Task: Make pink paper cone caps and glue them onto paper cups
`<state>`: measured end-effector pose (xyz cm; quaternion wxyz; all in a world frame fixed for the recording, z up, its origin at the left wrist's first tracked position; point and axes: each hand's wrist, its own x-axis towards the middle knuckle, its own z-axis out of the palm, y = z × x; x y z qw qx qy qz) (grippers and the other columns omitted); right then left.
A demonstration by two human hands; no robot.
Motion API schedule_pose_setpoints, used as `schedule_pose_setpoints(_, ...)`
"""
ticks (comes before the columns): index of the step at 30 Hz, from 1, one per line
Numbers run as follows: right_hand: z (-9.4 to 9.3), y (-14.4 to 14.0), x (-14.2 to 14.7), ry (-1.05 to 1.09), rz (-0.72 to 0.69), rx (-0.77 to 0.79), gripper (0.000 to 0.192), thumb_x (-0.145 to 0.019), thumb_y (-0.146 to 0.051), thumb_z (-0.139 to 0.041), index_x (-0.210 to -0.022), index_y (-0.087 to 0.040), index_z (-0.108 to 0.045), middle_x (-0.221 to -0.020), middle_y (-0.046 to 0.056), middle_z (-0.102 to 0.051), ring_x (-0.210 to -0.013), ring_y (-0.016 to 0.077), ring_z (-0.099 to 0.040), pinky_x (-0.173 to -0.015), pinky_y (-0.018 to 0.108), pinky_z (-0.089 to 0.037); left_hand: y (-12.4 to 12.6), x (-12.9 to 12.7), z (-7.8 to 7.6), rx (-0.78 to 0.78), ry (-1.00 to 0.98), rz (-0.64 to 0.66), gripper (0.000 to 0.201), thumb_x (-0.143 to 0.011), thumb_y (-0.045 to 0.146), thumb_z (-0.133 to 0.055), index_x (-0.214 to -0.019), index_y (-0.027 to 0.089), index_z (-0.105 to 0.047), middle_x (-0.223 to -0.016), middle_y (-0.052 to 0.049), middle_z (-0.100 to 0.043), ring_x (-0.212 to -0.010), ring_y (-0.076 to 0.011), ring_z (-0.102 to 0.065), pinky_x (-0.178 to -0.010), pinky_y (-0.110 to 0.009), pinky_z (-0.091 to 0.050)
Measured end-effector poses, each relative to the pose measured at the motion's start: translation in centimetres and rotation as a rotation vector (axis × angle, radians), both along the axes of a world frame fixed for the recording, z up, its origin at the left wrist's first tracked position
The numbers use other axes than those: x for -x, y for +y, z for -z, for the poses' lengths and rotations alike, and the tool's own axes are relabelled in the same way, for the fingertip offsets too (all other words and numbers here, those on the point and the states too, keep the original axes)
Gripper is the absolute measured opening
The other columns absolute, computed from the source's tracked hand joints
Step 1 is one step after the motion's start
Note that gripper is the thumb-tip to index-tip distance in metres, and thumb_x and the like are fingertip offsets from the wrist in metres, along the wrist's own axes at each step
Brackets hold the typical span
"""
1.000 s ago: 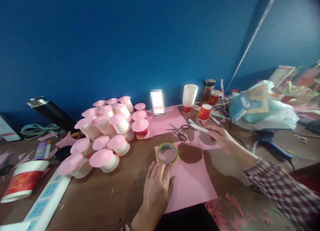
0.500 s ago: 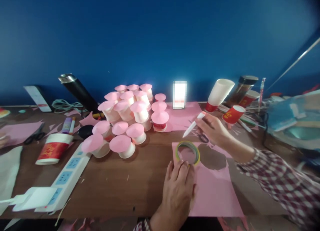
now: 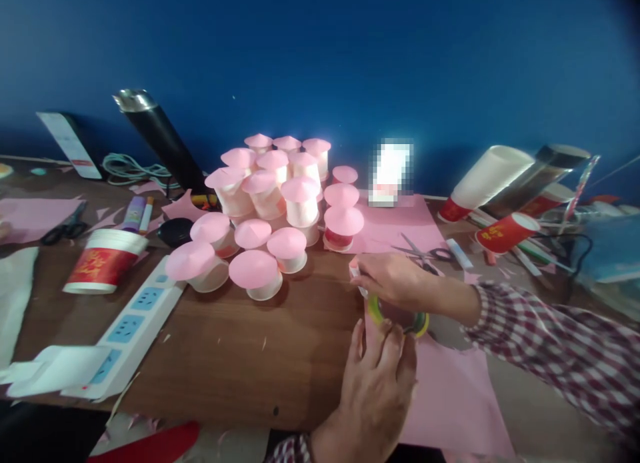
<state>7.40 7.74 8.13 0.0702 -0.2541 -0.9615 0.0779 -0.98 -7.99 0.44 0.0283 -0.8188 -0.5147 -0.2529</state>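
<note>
On the worktop (image 3: pixel 240 356), pink cones (image 3: pixel 254 271) cap paper cups (image 3: pixel 301 213), interiors hidden. Left hand (image 3: pixel 376 386), fingers spread, touches tape roll (image 3: pixel 375 312) on pink paper (image 3: pixel 455 393); right hand (image 3: pixel 395 278) pinches white pen (image 3: pixel 355 273), partly hidden.

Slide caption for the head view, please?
Left hand on a tape roll over pink paper, right hand holding a white pen nearby.

The wall (image 3: pixel 320 63) at twelve o'clock is deep blue, the tape ring (image 3: pixel 423 324) near five yellow-green, the sheet (image 3: pixel 453 396) pink, the sleeve (image 3: pixel 545 349) at four checked maroon and white, the outermost cup (image 3: pixel 103 263) at nine white banded red.
</note>
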Motion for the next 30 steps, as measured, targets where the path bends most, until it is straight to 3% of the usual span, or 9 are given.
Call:
schedule_pose_setpoints(14, 0.1, 0.3, 0.8, -0.078, -0.059, 0.050, 0.024, -0.093, -0.036, -0.042, -0.083, -0.017, -0.053, -0.076, 0.003, -0.060, -0.066, 0.0152, -0.054, -0.058, 0.026, -0.036, -0.1, 0.0, 0.2, -0.015, 0.018, -0.009, 0.043, -0.086, 0.029, -0.049, -0.127, 0.020, -0.049, -0.129, -0.007, -0.052, -0.125, -0.0270, -0.039, -0.105, -0.047, -0.032)
schedule_pose_setpoints(24, 0.9, 1.1, -1.3, -0.058, 0.003, -0.044, 0.028, -0.096, -0.033, -0.036, -0.091, -0.013, -0.056, -0.073, 0.005, -0.060, -0.061, 0.0157, -0.054, -0.057, 0.027, -0.035, 0.1, -0.1, -0.5, 0.005, -0.011, -0.017, 0.041, -0.088, 0.032, -0.046, -0.127, 0.021, -0.050, -0.124, -0.006, -0.054, -0.123, -0.0238, -0.041, -0.106, -0.045, -0.030)
schedule_pose_setpoints(30, 1.3, 1.6, -2.5, -0.133, -0.204, -0.264, 0.027, -0.095, -0.015, -0.031, -0.097, -0.011, -0.058, -0.076, 0.010, -0.057, -0.066, 0.0180, -0.051, -0.055, 0.029, -0.035, 0.1, -0.1, -0.6, 0.024, -0.025, -0.012, 0.041, -0.087, 0.038, -0.047, -0.124, 0.021, -0.052, -0.121, -0.007, -0.055, -0.121, -0.0247, -0.043, -0.102, -0.045, -0.034)
